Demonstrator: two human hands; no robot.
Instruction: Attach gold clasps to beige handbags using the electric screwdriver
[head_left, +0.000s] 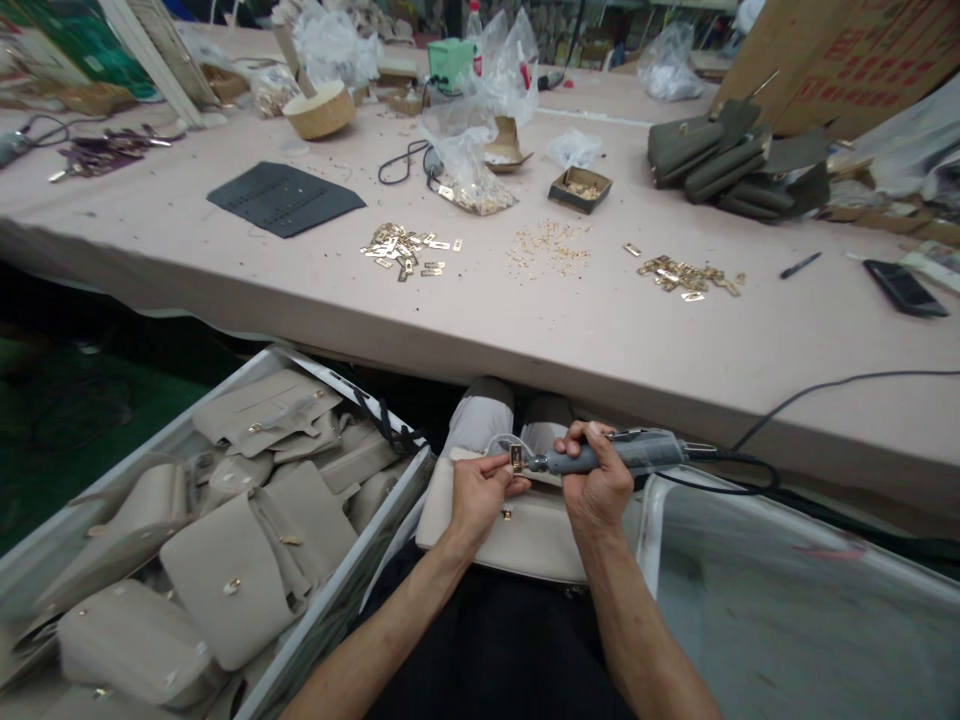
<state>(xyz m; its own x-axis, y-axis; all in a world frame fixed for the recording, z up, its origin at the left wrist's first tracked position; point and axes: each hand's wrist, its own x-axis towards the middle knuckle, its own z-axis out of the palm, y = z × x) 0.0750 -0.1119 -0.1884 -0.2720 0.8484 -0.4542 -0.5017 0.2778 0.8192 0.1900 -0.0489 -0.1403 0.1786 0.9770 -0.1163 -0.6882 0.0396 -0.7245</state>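
A cream handbag (pixel 536 545) lies across the person's lap between two bins, its far part hidden by the hands. The left hand (pixel 478 495) pinches a small gold plate (pixel 516 458) between thumb and fingers just above the bag; the right hand (pixel 598 490) wraps its fingers around a grey electric screwdriver (pixel 637 452), tip pointing at the plate. Whether tip and plate touch is too small to tell. The forearms run out of the frame below.

The left bin's rim (pixel 409 490) stands close beside the bag, leaving little room there; cream bags (pixel 225 560) fill that bin, overlapping one another. The right bin (pixel 654 530) also sits near, cut off by the frame.

Beyond the knees runs the long front edge of the tabletop (pixel 465 325), with an open strip behind it. Farther in lie a left heap of gold plates (pixel 394 245), scattered tiny fasteners (pixel 551 245) and a right heap of plates (pixel 682 272), well apart. Behind them, a clear plastic bag (pixel 480 190) holds pieces hard to make out, and stacked dark bags (pixel 739 160) partly hide a cardboard carton (pixel 855 70), cut off above.
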